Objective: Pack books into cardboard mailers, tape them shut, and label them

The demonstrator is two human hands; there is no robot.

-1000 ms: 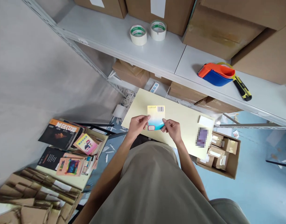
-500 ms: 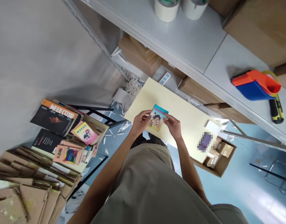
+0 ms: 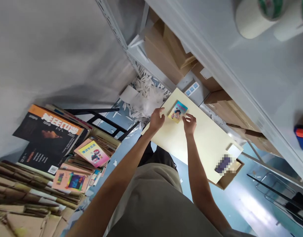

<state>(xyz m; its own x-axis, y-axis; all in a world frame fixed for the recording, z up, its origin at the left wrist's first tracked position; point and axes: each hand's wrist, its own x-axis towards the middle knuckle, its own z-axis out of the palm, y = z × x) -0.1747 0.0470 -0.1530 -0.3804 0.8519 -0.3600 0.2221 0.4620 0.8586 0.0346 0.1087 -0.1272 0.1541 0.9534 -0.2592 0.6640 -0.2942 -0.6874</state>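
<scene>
Booklet: we are seeing the small blue-and-yellow booklet (image 3: 178,111) lying on the surface (image 3: 171,138), toward its left end, its cartoon cover facing up.
Left grip: we are holding the left grip (image 3: 157,120) open and bare beside the booklet, apart from it, thumb and fingers parting.
Right grip: we are keeping the right grip (image 3: 190,125) loosely curled at the booklet's right edge; whether it is closing on that edge or merely sitting beside it, we cannot tell.
Surface's right end: a white box (image 3: 233,150) is lying near a pixelated dark purple object (image 3: 224,163).
Left stack: a black magazine (image 3: 54,133) with an orange band is lying near a yellow-and-pink book (image 3: 94,154); flattened cardboard (image 3: 22,192) is piling up nearer us.
Shelf: we are seeing white tape rolls (image 3: 255,19) standing on the upper shelf (image 3: 227,49); a power strip (image 3: 192,89) is lying below, beyond the surface.
Floor: white paper strips (image 3: 146,82) are covering the corner.
</scene>
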